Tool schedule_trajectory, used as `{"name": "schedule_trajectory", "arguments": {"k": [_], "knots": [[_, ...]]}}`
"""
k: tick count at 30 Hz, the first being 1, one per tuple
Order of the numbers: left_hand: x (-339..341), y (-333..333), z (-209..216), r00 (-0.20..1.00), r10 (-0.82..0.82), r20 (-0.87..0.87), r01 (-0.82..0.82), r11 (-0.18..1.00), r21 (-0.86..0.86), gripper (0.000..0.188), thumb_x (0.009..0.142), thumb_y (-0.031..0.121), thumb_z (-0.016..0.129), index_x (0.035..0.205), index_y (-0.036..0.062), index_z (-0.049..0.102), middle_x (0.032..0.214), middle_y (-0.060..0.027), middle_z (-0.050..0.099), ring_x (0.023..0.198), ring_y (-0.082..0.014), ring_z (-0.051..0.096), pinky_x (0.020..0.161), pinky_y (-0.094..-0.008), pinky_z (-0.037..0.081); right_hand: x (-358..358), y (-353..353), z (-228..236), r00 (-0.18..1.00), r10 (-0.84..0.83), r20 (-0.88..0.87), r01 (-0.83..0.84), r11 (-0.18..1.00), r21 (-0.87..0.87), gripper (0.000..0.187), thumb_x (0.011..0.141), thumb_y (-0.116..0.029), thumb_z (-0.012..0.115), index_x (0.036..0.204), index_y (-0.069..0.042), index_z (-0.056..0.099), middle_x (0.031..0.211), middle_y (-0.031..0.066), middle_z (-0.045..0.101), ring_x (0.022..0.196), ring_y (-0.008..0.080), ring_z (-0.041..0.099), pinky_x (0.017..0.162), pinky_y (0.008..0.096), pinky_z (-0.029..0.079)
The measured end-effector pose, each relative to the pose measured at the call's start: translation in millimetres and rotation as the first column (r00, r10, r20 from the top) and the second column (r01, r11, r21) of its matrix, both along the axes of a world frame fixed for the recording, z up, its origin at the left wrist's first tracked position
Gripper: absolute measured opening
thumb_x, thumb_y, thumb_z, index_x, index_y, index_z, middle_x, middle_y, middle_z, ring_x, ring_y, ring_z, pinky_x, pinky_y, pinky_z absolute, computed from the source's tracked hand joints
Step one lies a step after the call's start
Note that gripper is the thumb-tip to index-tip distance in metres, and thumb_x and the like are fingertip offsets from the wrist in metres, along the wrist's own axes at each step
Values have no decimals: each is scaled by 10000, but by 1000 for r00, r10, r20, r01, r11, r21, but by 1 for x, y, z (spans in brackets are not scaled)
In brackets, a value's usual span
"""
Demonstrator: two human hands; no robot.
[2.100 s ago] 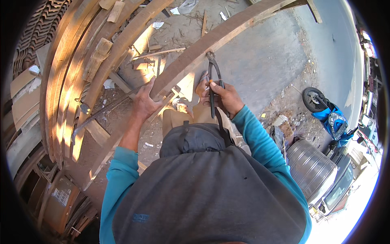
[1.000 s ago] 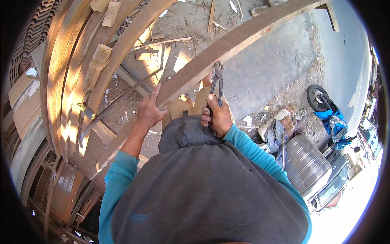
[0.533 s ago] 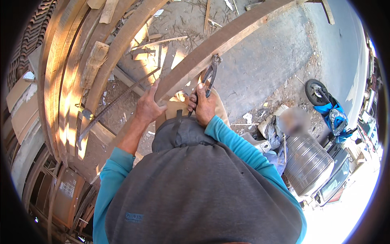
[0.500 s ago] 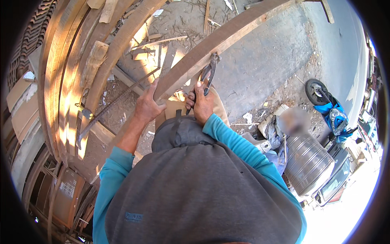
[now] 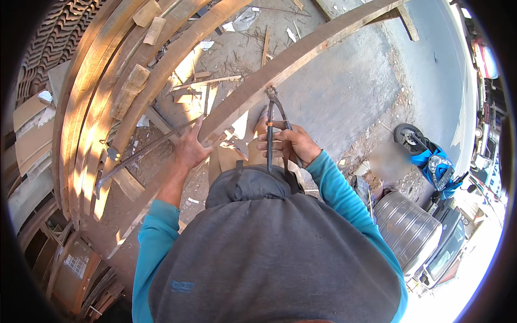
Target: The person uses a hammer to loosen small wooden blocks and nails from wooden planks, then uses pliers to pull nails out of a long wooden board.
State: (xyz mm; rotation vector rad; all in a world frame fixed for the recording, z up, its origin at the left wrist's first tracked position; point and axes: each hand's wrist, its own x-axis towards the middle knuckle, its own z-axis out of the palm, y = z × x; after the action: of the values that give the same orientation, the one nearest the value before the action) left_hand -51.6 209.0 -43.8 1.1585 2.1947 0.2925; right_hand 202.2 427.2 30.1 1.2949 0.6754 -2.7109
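Note:
A long curved wooden beam [image 5: 318, 43] slants from the upper right down to the left, passing under my left forearm. My left hand [image 5: 189, 148] grips it near my body, with the thumb and a finger apart along its sides. My right hand [image 5: 299, 144] holds a pair of pincers [image 5: 270, 119] by its dark handles, which are spread apart. The pincer jaws touch the near side of the beam; whether they bite on a nail is too small to tell.
Several curved beams [image 5: 81, 124] are stacked at the left, with short wood offcuts [image 5: 132, 86] on them. A rusty metal bar [image 5: 142, 153] lies slanted beside the stack. At the right are a ribbed metal drum [image 5: 406, 229] and a blue motorcycle [image 5: 436, 161]. Scraps litter the ground.
The pincer handles have spread apart, and my right hand has shifted right with the outer handle. The jaws remain at the beam. My left hand still grips the beam.

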Motion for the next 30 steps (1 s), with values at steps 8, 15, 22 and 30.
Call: {"name": "schedule_trajectory", "arguments": {"k": [8,15,22,30], "knots": [[15,0,4,993,-1,-117,17,991,134,1032,663,313,886,1544,188,363,1052,-247,610,941,-444,623,804,-515,529,29,17,-19,995,76,-62,-90,957,-275,569,873,-65,461,1413,101,394,1298,288,604,1155,422,644,970,561,549],[29,5,2,981,45,-187,-6,978,206,1005,658,470,881,1484,108,438,994,-250,600,920,-434,622,788,-506,528,33,3,-43,853,480,206,-520,813,263,634,882,-40,477,1511,-44,394,1269,177,645,1102,250,666,942,360,558],[24,-10,-10,986,105,-132,-59,949,311,936,664,443,882,1457,137,491,984,-241,606,899,-428,637,795,-520,530,34,31,-15,935,346,76,-353,890,290,638,885,-46,450,1518,-55,374,1201,205,653,1064,290,676,881,404,602],[24,-7,-10,981,44,-190,-2,976,219,971,701,377,866,1526,166,399,1007,-196,610,945,-392,623,836,-497,515,40,34,1,970,217,114,-241,930,279,686,828,-5,423,1509,-14,337,1256,247,625,1082,334,686,840,425,624]]}}
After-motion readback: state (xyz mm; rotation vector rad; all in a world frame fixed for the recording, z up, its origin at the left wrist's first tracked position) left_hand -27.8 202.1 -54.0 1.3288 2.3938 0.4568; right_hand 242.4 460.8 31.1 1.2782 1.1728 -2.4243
